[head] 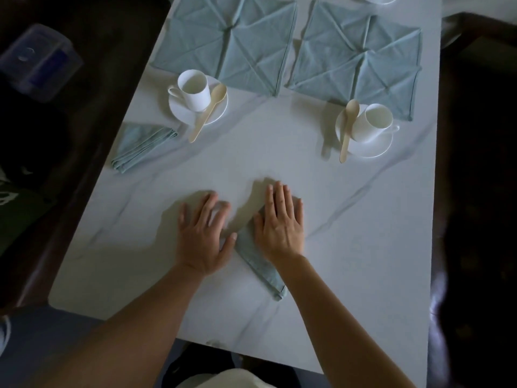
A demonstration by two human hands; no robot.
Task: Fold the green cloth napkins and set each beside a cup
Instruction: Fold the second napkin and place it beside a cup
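While creasing the napkin [258, 261], both my hands — left [205, 236], right [279, 224] — press flat, fingers straight, gripping nothing.

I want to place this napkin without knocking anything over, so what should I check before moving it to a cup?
1. Near napkin pinned flat by right hand: ok.
2. Left hand also on the cloth: cannot tell; its fingers lie flat and hide what is beneath.
3. Left cup already has its napkin: ok, the set napkin lies beside it.
4. Right cup has no folded napkin beside it: ok as destination.
5. Right spoon juts off its saucer towards you: not ok, steer round it.
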